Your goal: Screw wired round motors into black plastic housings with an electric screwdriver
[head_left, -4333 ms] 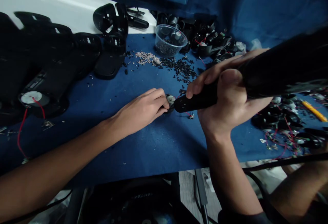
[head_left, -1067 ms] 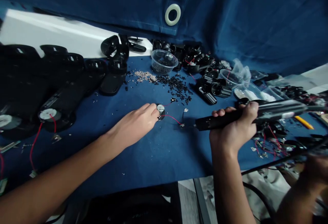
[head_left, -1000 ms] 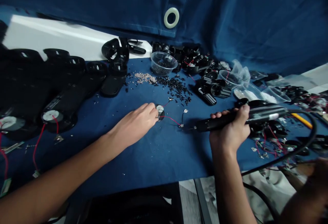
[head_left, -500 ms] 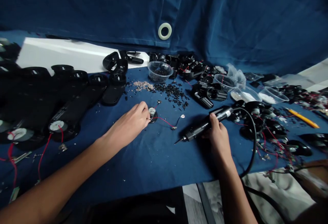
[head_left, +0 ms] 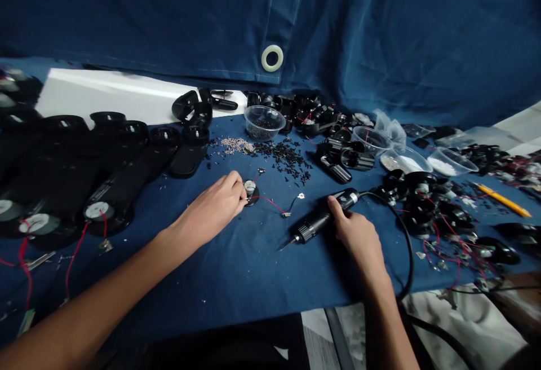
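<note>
My left hand (head_left: 224,196) is closed at the left edge of a small motor on a round black base (head_left: 252,192), which rests on the blue cloth. Its fingertips are partly hidden. From the motor, thin red wires lead to small metal contacts (head_left: 286,214) lying to the right. A black corded electric screwdriver (head_left: 318,224) is in my right hand (head_left: 357,233), thumb on top and the other fingers mostly out of sight. The bit points left and down, low over the cloth and apart from the motor.
Copper-coloured screws (head_left: 237,145) and black screws (head_left: 291,158) lie in heaps behind the motor, near a clear bowl (head_left: 265,123). Black casings (head_left: 188,150) stand at left. Wired motors (head_left: 439,212), plastic trays (head_left: 406,158) and a yellow pen (head_left: 505,199) are at right.
My right hand has moved the electric screwdriver a little left and toward me. My left hand stays at the motor, and the view has shifted slightly.
</note>
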`<state>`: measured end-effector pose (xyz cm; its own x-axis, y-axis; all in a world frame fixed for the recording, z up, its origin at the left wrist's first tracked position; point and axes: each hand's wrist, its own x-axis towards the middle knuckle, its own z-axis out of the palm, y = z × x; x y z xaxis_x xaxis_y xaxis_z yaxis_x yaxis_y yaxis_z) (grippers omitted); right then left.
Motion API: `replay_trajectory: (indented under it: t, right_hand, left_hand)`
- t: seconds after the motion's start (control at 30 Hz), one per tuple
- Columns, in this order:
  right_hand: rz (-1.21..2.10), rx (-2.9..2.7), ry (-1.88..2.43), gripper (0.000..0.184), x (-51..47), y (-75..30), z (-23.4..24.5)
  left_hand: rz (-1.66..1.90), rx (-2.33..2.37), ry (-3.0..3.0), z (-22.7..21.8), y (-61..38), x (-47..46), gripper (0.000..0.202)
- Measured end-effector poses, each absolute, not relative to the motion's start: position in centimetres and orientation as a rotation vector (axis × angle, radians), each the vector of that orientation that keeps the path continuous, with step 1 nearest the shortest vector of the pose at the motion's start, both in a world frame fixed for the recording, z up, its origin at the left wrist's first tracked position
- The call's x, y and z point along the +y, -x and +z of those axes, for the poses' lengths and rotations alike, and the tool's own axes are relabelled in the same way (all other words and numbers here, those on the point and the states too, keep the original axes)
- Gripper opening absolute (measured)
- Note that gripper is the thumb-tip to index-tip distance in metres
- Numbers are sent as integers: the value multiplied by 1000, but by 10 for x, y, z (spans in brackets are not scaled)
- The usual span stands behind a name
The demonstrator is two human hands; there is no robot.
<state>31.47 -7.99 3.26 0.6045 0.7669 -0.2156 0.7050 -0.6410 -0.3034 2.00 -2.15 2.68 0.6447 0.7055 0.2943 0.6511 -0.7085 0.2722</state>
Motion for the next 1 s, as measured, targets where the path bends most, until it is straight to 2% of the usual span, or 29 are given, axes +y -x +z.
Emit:
replay_trajectory:
  t: [0.27,0.4,0.5,0.6,0.7,0.77,0.83,0.9,1.0]
  right_hand:
    - [491,-1296,2633,70,-92,-312,33]
    - [642,-1311,2557,67,-100,-310,32]
    - [600,-1457,2439,60,-105,-299,39]
    - [601,-1779,2165,49,-111,-275,58]
    - [737,-2247,1608,31,-111,-238,80]
    - [609,-2460,1261,23,-103,-213,89]
    - [390,-2597,1048,26,-90,-193,91]
    - [149,-2638,979,30,-72,-181,88]
    - [-83,-2615,1117,33,-49,-178,79]
  left_hand:
    - [537,1187,-2567,39,-13,-26,18]
    - [526,1174,-2552,46,-4,-23,22]
    - [513,1198,-2528,54,5,-15,21]
    - [517,1235,-2533,60,12,-3,23]
    - [519,1263,-2554,64,15,9,24]
    - [522,1275,-2570,65,14,16,23]
    - [527,1281,-2590,65,11,21,22]
    - [518,1281,-2604,64,8,22,23]
    - [492,1285,-2612,60,5,19,23]
